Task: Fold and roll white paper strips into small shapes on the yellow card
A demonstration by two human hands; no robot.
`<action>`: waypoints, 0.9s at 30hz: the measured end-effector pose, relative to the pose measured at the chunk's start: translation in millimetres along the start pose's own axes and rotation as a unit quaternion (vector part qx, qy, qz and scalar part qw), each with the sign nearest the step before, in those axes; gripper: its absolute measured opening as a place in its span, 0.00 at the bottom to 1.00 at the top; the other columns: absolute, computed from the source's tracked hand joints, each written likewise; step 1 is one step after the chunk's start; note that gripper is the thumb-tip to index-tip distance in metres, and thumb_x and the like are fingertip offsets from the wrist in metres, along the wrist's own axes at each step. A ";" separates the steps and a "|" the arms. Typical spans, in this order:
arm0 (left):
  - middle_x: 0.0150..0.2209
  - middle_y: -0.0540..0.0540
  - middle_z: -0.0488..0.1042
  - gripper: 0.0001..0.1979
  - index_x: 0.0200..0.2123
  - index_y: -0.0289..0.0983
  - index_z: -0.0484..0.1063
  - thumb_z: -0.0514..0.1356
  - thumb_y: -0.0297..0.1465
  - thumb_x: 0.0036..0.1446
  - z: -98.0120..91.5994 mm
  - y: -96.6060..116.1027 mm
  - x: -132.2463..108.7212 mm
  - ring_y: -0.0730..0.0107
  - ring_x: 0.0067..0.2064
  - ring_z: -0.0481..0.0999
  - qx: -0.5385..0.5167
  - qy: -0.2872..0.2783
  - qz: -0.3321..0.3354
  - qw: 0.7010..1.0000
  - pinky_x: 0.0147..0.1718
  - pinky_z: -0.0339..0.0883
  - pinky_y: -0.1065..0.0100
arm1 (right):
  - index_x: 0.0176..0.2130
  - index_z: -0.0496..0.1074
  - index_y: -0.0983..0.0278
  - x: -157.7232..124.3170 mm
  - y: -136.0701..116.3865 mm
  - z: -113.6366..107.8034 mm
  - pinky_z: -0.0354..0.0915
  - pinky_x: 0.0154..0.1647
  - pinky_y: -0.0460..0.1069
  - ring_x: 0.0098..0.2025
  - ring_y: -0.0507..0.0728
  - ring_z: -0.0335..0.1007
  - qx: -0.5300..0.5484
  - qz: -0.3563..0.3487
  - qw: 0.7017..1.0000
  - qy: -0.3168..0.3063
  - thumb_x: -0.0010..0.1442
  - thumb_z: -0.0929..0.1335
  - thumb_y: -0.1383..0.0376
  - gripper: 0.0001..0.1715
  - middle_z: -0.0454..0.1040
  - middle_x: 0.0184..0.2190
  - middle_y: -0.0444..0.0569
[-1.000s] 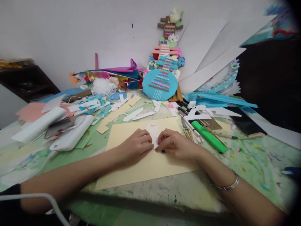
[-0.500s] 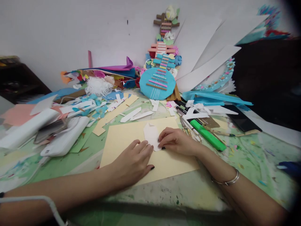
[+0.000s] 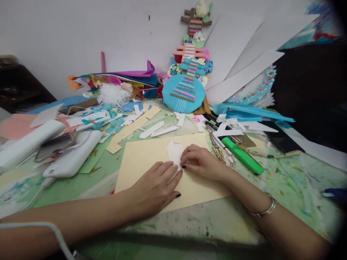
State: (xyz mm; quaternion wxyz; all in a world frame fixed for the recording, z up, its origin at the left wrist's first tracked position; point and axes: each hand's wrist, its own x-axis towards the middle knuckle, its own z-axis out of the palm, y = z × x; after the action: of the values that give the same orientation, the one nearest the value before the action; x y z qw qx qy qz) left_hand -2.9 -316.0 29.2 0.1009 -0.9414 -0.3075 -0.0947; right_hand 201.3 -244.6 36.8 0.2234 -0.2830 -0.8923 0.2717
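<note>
A small white paper piece [image 3: 175,150] with a pointed top lies on a cream sheet of card [image 3: 141,155]. My left hand [image 3: 157,186] rests palm down on the card, its fingers stretched out and their tips at the paper's lower left edge. From the other side, my right hand [image 3: 202,161] pinches the paper's lower right edge between thumb and fingers. The paper's lower end is partly hidden by my fingers. Two narrow white pointed strips [image 3: 151,130] lie just beyond the card.
Gold-handled scissors [image 3: 223,155] and a green box cutter [image 3: 241,155] lie right of the card. A white power bank [image 3: 74,153] with a cable is at left. Behind stands a blue round paper lute [image 3: 184,94], with paper scraps [image 3: 108,119] around it.
My left fingers have shifted slightly, with the index finger now straighter towards the paper's lower end. My right hand stays at the paper's edge. The whole view has moved a little.
</note>
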 end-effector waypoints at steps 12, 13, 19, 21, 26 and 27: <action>0.45 0.33 0.70 0.19 0.48 0.28 0.65 0.49 0.36 0.61 3.2 0.6 -1.4 0.53 0.48 0.68 0.001 0.016 0.013 1.000 0.44 0.62 0.55 | 0.31 0.71 0.65 1.6 3.1 2.5 0.61 0.40 0.49 0.39 0.54 0.64 -0.026 0.021 0.999 0.003 0.55 0.67 0.71 0.03 0.70 0.33 0.49; 0.45 0.34 0.70 0.19 0.48 0.28 0.65 0.49 0.37 0.61 2.9 0.3 -1.1 0.53 0.47 0.68 -0.003 0.010 0.013 1.000 0.44 0.62 0.55 | 0.31 0.70 0.65 1.8 3.7 2.9 0.60 0.39 0.49 0.39 0.54 0.63 -0.029 0.027 0.999 0.005 0.55 0.67 0.71 0.02 0.70 0.33 0.49; 0.46 0.33 0.69 0.20 0.50 0.28 0.63 0.48 0.37 0.61 3.9 -0.9 -1.6 0.54 0.48 0.67 -0.023 0.009 0.005 1.000 0.45 0.61 0.54 | 0.31 0.69 0.65 2.1 4.8 3.8 0.60 0.39 0.49 0.39 0.54 0.63 -0.024 0.031 0.999 0.004 0.55 0.66 0.73 0.04 0.69 0.33 0.48; 0.46 0.33 0.69 0.20 0.50 0.28 0.63 0.48 0.37 0.61 3.5 -1.2 -1.5 0.54 0.48 0.66 -0.025 0.005 0.007 1.000 0.45 0.61 0.54 | 0.32 0.69 0.65 2.0 4.5 3.4 0.60 0.39 0.49 0.39 0.54 0.63 -0.024 0.030 0.999 -0.001 0.56 0.64 0.74 0.06 0.68 0.34 0.49; 0.45 0.34 0.69 0.19 0.50 0.29 0.63 0.48 0.37 0.61 0.8 -1.8 -0.3 0.53 0.48 0.66 -0.031 -0.005 0.009 0.999 0.44 0.62 0.54 | 0.32 0.68 0.65 2.0 3.0 2.6 0.60 0.40 0.49 0.39 0.54 0.62 -0.023 0.015 1.000 -0.011 0.56 0.63 0.75 0.08 0.68 0.34 0.50; 0.45 0.34 0.69 0.20 0.50 0.29 0.63 0.49 0.37 0.61 0.3 -1.8 -0.2 0.53 0.48 0.66 -0.032 -0.006 0.008 0.999 0.44 0.62 0.54 | 0.32 0.68 0.65 2.0 2.6 2.7 0.60 0.40 0.49 0.39 0.54 0.62 -0.023 0.012 1.000 -0.013 0.56 0.63 0.75 0.08 0.68 0.34 0.50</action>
State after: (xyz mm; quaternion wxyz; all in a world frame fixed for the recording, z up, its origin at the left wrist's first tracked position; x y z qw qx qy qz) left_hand -4.0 -314.6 29.1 0.0698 -0.9470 -0.2978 -0.0977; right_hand 199.2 -242.5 33.7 0.2022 -0.2953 -0.8975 0.2576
